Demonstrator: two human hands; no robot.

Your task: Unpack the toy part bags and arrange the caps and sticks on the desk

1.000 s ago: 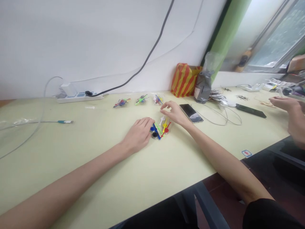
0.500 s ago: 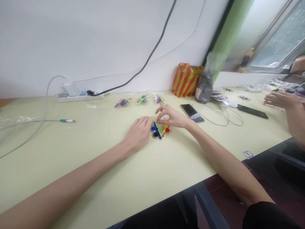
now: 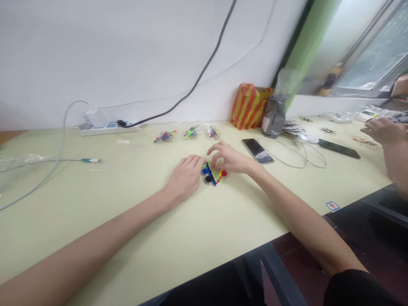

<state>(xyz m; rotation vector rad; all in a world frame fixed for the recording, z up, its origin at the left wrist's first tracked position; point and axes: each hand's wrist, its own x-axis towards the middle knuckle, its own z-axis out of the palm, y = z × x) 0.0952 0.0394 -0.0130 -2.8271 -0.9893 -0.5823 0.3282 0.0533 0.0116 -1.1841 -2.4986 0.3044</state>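
Note:
A small cluster of coloured plastic parts lies on the table between my hands, with a blue strip, a black round piece and a red round piece. My left hand rests at the cluster's left side, fingers curled together and fingertips hidden against it. From the right, my right hand reaches over the cluster with bent fingers, its thumb and a finger pinching down at the green and blue parts. Whatever that pinch holds is too small to name.
Three colourful plastic assemblies stand in a row near the wall. A phone, striped bag and grey bag are to the right. A power strip sits behind. Another person's hand is at far right.
My right hand has shifted slightly, its fingers lower over the coloured parts. My left hand stays nearly in place. The other person's hand has moved a little right and up.

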